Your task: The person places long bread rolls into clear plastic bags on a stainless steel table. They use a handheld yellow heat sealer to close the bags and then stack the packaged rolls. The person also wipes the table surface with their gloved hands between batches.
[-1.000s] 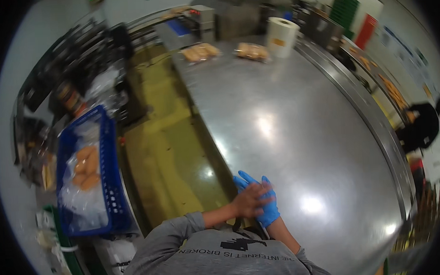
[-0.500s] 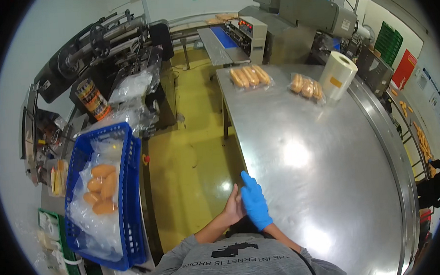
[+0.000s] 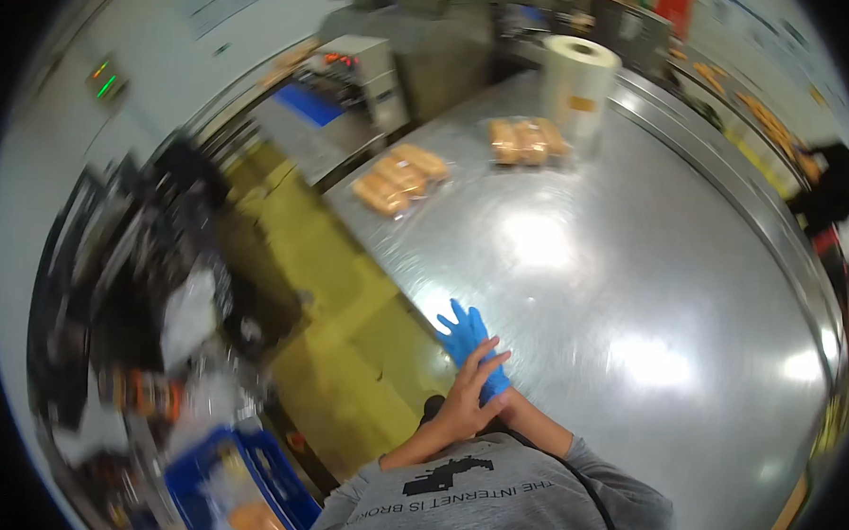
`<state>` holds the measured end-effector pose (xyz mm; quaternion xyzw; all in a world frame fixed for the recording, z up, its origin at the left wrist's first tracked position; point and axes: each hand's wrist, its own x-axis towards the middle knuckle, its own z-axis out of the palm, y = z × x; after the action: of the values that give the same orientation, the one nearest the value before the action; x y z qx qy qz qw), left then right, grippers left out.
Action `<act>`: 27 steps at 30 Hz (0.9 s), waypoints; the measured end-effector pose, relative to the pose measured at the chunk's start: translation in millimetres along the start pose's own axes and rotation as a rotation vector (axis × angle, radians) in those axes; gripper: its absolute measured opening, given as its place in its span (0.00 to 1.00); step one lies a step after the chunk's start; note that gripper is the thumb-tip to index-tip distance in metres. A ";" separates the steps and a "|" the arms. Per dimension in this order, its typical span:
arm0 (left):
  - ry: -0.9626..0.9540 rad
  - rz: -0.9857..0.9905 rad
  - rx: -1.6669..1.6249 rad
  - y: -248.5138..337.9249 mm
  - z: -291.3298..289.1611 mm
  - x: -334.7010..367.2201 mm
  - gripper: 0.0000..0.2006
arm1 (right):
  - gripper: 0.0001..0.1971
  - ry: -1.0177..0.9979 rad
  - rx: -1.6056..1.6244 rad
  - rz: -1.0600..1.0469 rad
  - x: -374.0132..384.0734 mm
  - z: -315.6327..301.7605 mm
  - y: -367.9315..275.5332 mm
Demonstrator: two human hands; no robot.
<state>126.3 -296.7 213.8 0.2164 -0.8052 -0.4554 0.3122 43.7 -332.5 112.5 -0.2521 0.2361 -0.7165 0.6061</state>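
My right hand point(image 3: 463, 331) wears a blue disposable glove, its fingers spread and nothing in them. Bare, my left hand point(image 3: 466, 396) lies across the glove's wrist end, fingers bent over the blue material. Exactly where the left fingertips grip is hard to make out. Both hands are in front of my body at the left edge of a steel table point(image 3: 578, 315). Farther back on the table lie two clear packs of bread rolls, one left point(image 3: 400, 179) and one right point(image 3: 528, 141).
A large roll of clear film point(image 3: 578, 88) stands behind the right pack. At lower left, a blue crate point(image 3: 202, 483) holds plastic bags and rolls. Blurred dark machinery point(image 3: 112, 279) lines the left side. Yellow floor point(image 3: 320, 269) separates it from the table. Loose rolls point(image 3: 764, 122) lie far right.
My view has swung right, shifting the crate toward the lower left. My left hand has moved from beside the gloved hand onto its wrist, and the gloved fingers have spread.
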 end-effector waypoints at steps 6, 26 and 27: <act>0.090 0.097 0.028 -60.0 -32.3 21.5 0.15 | 0.34 0.311 0.095 0.078 7.6 18.8 -47.5; -1.148 0.640 0.018 -25.5 197.9 -28.3 0.28 | 0.30 1.101 -0.120 -1.030 -247.4 79.3 -65.9; -1.160 0.524 0.151 -31.6 215.8 -36.5 0.28 | 0.30 1.193 -0.322 -1.022 -259.1 94.0 -78.2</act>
<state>3.3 -160.0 90.9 -0.2479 -0.8993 -0.3490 -0.0892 81.7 -67.7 214.9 0.0121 0.4762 -0.8765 -0.0694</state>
